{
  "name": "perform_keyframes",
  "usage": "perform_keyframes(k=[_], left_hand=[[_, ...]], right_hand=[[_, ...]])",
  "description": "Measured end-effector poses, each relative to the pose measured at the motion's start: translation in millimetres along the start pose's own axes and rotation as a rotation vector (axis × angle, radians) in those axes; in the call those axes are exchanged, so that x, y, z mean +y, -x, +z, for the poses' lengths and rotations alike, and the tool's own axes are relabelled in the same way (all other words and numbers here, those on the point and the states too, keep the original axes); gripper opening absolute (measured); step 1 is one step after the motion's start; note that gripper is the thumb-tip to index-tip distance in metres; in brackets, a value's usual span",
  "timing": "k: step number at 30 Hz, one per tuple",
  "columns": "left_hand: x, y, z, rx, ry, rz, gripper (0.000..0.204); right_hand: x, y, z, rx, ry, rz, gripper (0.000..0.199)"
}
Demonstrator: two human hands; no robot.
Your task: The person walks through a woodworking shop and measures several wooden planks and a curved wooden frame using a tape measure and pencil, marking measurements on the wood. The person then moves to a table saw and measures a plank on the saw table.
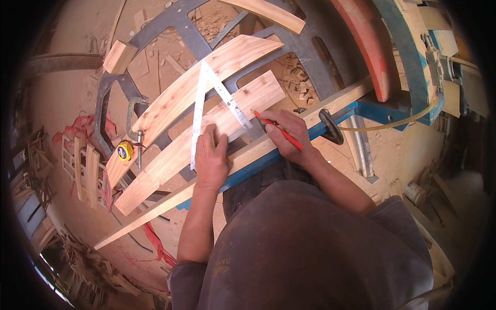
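Observation:
My left hand (212,157) rests with its fingers apart on a short pale wooden board (175,150), beside one leg of a V-shaped folding rule (221,93). The rule's joint lies on a curved board (206,67) farther off, and its legs spread toward me. My right hand (290,133) is closed on a red pencil (281,132), its tip near the end of the rule's right leg. A long straight wooden strip (175,199) runs along the near side, under my wrists.
A yellow tape measure (125,151) and a C-clamp (135,116) sit at the left on the wood. A black clamp handle (330,126) is right of my right hand. A grey metal frame (191,36) carries the boards. A red curved part (369,49) stands at far right. Offcuts litter the floor.

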State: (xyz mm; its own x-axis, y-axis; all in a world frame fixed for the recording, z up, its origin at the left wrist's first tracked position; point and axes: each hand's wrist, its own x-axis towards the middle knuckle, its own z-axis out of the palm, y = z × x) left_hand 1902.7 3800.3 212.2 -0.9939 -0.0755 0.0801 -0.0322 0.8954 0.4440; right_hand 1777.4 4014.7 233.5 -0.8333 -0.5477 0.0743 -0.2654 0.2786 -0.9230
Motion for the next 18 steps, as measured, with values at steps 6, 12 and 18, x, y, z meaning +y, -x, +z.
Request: perform_keyframes(k=[6, 12, 18], left_hand=[[-0.6, -1.2, 0.5, 0.007, 0.007, 0.009, 0.050], [-0.6, -1.1, 0.9, 0.000, 0.005, 0.008, 0.049], [-2.0, 0.6, 2.4, 0.010, 0.017, 0.013, 0.050]], right_hand=[[-5.1, -4.4, 6.2, -0.002, 0.066, -0.026, 0.023], [7.5, -28.2, 20.1, -0.032, 0.122, -0.065, 0.022], [3.5, -47.3, 25.4, -0.072, 0.146, -0.087, 0.016]])
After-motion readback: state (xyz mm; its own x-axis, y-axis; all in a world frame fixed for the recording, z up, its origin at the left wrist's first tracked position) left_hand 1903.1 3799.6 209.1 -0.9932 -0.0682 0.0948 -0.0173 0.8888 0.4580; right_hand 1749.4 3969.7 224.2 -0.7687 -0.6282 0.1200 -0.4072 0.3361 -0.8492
